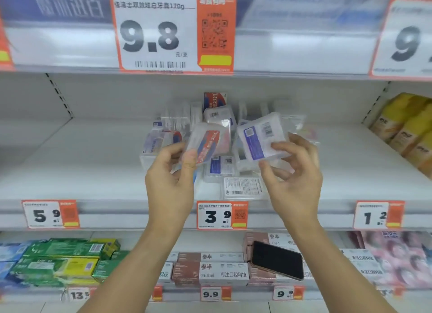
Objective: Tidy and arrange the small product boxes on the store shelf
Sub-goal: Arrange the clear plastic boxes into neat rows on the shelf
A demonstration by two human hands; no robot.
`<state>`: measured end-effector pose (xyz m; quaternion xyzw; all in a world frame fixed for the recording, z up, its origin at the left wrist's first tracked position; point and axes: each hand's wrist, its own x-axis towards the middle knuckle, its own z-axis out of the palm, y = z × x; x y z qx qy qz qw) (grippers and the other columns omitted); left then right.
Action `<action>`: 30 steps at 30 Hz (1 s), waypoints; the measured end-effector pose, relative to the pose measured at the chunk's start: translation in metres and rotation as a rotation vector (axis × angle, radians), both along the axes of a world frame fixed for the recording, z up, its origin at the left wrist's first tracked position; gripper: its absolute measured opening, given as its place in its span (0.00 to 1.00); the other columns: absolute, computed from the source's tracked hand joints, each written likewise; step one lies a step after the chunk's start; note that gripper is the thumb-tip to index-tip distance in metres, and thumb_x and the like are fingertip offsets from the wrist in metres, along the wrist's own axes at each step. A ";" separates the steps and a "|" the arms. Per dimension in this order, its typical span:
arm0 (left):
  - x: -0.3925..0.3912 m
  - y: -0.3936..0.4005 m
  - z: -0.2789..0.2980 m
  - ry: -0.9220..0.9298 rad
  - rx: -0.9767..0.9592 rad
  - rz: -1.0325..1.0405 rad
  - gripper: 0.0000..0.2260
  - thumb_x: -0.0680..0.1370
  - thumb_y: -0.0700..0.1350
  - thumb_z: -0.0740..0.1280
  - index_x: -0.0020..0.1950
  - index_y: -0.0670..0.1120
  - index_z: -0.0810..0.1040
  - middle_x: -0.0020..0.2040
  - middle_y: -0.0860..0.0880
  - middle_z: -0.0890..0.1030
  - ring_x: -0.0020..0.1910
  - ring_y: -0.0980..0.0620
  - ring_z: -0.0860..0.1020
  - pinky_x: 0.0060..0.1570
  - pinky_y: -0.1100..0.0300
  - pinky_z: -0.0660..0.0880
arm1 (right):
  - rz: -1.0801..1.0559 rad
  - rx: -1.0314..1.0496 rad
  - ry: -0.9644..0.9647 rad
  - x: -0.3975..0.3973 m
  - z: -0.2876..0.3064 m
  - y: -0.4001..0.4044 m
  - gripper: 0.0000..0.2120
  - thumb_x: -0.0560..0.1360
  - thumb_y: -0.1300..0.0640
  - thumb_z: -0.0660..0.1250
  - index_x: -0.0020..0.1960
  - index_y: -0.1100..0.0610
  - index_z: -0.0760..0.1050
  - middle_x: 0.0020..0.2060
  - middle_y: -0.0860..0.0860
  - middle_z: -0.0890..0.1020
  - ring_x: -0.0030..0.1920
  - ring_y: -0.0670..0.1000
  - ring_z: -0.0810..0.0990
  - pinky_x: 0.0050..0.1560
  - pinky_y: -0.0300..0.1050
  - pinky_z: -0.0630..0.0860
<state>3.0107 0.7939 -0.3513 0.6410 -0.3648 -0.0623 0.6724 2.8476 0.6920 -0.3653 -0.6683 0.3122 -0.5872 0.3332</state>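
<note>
Both hands are raised in front of the middle shelf (98,163), each holding 1 small clear plastic product box. The left hand (169,184) pinches a box with a red label (207,144) between thumb and curled fingers at its lower left corner; that box tilts, its long axis running up and to the right. The right hand (293,172) grips a box with a blue label (259,141), fingertips on its right edge and thumb underneath; barcode side toward the camera, it leans up to the right too.

Behind and below them lies a loose heap of boxes (218,123) at mid-shelf, some upright, some flat, the farthest blurred, so I cannot count them. 2 more boxes (243,187) lie flat just at the shelf's front edge, above the 3.9 price tag (222,215).

The heap sits straight ahead of both sets of fingers, slightly nearer the left hand. Setting either box down square probably calls for turning its long axis level with the shelf edge first. A black phone (278,260) rests on cartons on the shelf below.
</note>
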 end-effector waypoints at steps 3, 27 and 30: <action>-0.020 -0.010 0.002 -0.015 -0.005 -0.032 0.07 0.79 0.47 0.67 0.56 0.49 0.78 0.50 0.60 0.81 0.52 0.64 0.79 0.47 0.77 0.71 | -0.086 -0.124 0.050 -0.017 -0.002 0.001 0.15 0.71 0.74 0.71 0.41 0.54 0.75 0.57 0.42 0.75 0.60 0.43 0.78 0.48 0.41 0.82; -0.195 -0.170 -0.024 0.217 0.388 -0.578 0.17 0.72 0.55 0.70 0.52 0.44 0.76 0.46 0.44 0.83 0.40 0.44 0.84 0.45 0.45 0.82 | -0.662 -0.174 0.344 -0.164 -0.004 -0.068 0.09 0.72 0.69 0.69 0.48 0.58 0.83 0.54 0.52 0.83 0.56 0.54 0.80 0.61 0.26 0.64; -0.211 -0.192 -0.028 0.093 0.510 -0.601 0.16 0.71 0.57 0.68 0.46 0.45 0.77 0.43 0.45 0.84 0.43 0.45 0.83 0.48 0.50 0.81 | -0.644 -0.079 0.393 -0.170 -0.011 -0.080 0.09 0.73 0.68 0.69 0.50 0.59 0.84 0.58 0.53 0.82 0.60 0.54 0.79 0.63 0.27 0.62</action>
